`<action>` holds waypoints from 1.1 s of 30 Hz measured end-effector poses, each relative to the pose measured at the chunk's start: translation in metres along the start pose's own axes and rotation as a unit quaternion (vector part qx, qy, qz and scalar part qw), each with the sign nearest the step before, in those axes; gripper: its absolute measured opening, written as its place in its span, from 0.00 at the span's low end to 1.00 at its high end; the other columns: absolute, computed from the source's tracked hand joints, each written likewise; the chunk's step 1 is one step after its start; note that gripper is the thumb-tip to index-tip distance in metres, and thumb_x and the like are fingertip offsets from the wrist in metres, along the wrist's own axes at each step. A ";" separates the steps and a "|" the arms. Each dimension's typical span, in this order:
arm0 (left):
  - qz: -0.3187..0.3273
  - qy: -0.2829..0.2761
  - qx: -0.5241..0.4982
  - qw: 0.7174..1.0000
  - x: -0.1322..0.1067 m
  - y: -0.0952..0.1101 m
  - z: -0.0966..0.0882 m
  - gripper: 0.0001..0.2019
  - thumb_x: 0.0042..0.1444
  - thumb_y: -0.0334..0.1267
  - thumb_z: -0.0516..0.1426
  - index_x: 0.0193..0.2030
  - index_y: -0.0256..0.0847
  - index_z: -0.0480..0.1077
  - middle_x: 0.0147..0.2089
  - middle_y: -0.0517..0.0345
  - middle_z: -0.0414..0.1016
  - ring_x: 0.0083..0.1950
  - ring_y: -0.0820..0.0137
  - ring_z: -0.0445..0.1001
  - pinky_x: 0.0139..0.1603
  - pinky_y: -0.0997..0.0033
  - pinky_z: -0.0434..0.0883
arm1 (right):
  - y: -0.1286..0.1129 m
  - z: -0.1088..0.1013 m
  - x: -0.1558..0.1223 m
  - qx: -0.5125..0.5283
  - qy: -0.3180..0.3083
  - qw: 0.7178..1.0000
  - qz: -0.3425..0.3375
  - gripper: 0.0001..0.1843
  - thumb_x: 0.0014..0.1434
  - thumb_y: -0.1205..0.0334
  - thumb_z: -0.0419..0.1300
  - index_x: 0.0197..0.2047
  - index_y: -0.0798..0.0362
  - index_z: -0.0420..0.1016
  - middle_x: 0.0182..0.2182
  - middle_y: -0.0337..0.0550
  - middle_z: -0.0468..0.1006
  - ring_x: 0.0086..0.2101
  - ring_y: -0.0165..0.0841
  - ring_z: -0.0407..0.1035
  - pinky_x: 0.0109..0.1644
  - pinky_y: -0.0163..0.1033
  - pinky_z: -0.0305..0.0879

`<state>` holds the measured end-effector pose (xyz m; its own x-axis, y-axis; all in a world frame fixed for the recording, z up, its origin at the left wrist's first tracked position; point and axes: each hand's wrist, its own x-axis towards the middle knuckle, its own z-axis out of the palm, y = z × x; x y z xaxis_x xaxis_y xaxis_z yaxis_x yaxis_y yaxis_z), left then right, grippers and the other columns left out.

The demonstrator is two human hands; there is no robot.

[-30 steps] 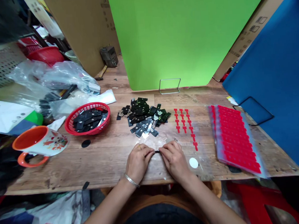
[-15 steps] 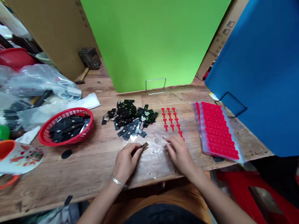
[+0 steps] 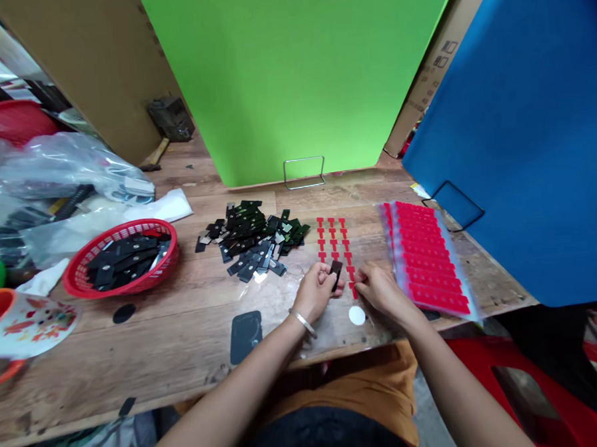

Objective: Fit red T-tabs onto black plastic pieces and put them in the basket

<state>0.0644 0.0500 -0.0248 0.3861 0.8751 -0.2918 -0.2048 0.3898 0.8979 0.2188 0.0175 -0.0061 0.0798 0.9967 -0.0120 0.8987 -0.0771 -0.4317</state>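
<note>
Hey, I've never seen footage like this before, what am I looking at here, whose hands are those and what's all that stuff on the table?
There is no machine here. The picture comes from a camera worn on a person's head, looking forward and down at their own two bare hands over a wooden table.

The left hand, with a bracelet on the wrist, pinches a small black piece between its fingers. The right hand is next to it, fingertips at the lowest of the small red T-shaped pieces, which lie in rows. Whether it grips one I cannot tell.

Also on the table: a loose pile of black pieces, a red basket with more of them, stacked sheets of red pieces, a white disc, a dark flat pad and a mug. Green and blue boards stand behind.
</note>
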 end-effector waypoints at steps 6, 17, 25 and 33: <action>-0.035 0.024 -0.023 0.999 0.013 -0.007 0.002 0.11 0.50 0.36 0.58 0.33 0.39 0.57 0.29 0.57 0.74 0.25 0.74 0.74 0.28 0.71 0.73 | -0.003 0.010 -0.008 -0.013 0.033 0.999 -0.015 0.07 0.50 0.72 0.54 0.29 0.54 0.72 0.28 0.44 0.70 0.30 0.32 0.64 0.32 0.33 0.54; -0.065 0.038 -0.042 0.996 0.014 -0.006 0.001 0.10 0.52 0.34 0.57 0.33 0.39 0.56 0.30 0.55 0.75 0.27 0.73 0.75 0.32 0.68 0.74 | -0.006 0.017 -0.017 0.021 0.080 0.996 -0.023 0.04 0.48 0.71 0.52 0.27 0.54 0.66 0.28 0.43 0.68 0.32 0.33 0.63 0.37 0.35 0.57; -0.065 0.047 -0.034 0.996 0.014 -0.006 0.002 0.08 0.53 0.30 0.55 0.33 0.39 0.55 0.29 0.56 0.74 0.27 0.73 0.75 0.31 0.68 0.74 | -0.003 0.015 -0.016 0.066 0.069 0.995 -0.015 0.03 0.47 0.70 0.52 0.27 0.53 0.64 0.27 0.41 0.68 0.30 0.33 0.63 0.34 0.35 0.57; -0.074 0.053 -0.034 0.995 0.015 -0.005 0.002 0.07 0.53 0.28 0.54 0.33 0.39 0.56 0.28 0.57 0.74 0.25 0.73 0.74 0.30 0.67 0.73 | -0.001 0.012 -0.028 0.218 0.109 0.970 0.013 0.02 0.54 0.65 0.51 0.30 0.52 0.63 0.28 0.40 0.69 0.30 0.33 0.65 0.35 0.36 0.60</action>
<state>0.0732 0.0604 -0.0330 0.3193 0.8311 -0.4553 -0.2153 0.5315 0.8192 0.2108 -0.0098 -0.0161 0.2315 0.9624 0.1422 0.6317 -0.0375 -0.7743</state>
